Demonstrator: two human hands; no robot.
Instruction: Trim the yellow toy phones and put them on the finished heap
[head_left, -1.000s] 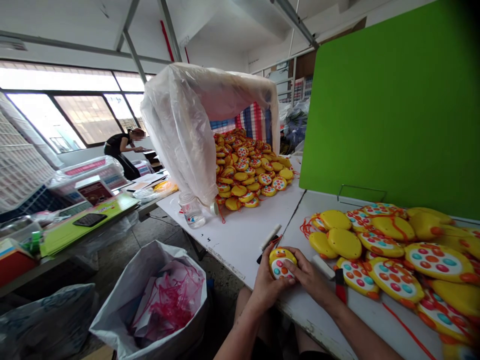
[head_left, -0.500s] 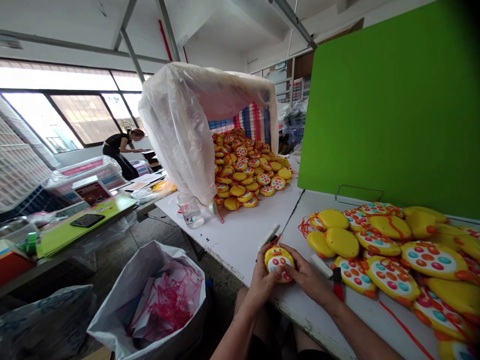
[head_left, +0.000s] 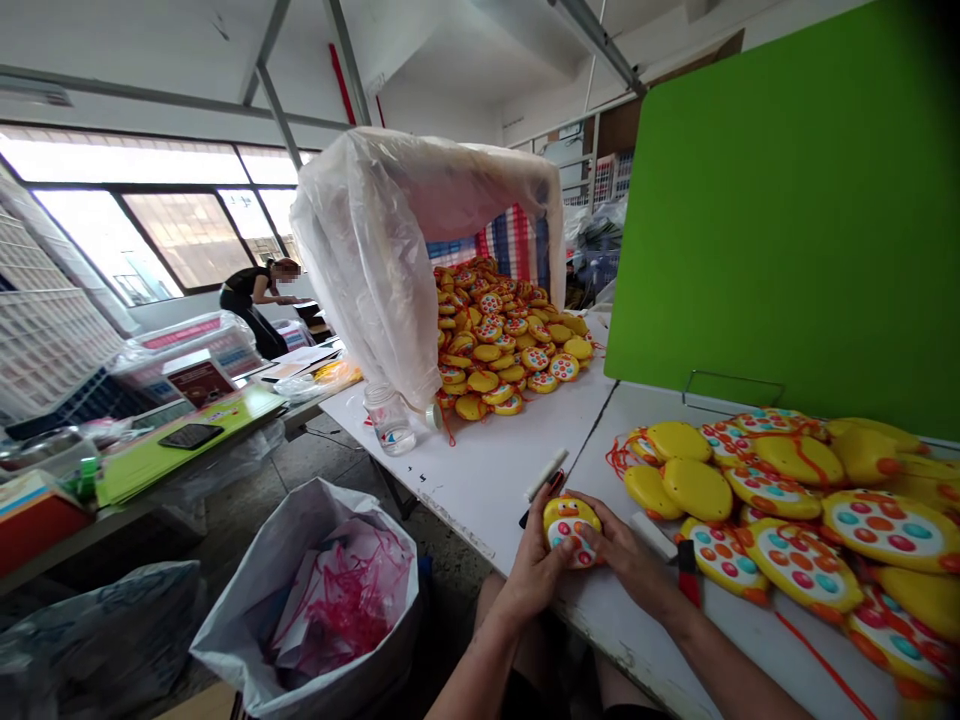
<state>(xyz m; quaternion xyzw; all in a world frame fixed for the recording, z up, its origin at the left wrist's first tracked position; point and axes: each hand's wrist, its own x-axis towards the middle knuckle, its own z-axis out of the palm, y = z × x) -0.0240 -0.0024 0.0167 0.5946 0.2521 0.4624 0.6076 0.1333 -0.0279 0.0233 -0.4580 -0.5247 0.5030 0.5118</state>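
A yellow duck-shaped toy point(head_left: 570, 517) with an orange beak and coloured buttons on a white belly is held face up between both hands over the table's front edge. My left hand point(head_left: 536, 560) is closed round its left side, thumb on the lower buttons. From the right, my right hand point(head_left: 619, 550) grips the other side, its thumb also over the buttons. A pile of similar duck toys point(head_left: 697, 488) lies to the right. Just beyond my hands are a white marker pen point(head_left: 547, 475) and a dark, red-marked object partly hidden by my left hand.
A plastic-lined bag point(head_left: 360, 230) on its side spills many duck toys point(head_left: 510, 345) at the back. A clear jar point(head_left: 390, 420) stands near the left edge. A green board point(head_left: 780, 220) rises behind the right pile. A white sack point(head_left: 232, 640) sits below left. A person point(head_left: 255, 305) bends over a far table.
The view has shifted slightly, moving the scene a little to the right in the picture. Both hands still hold the duck toy, thumbs on its front.
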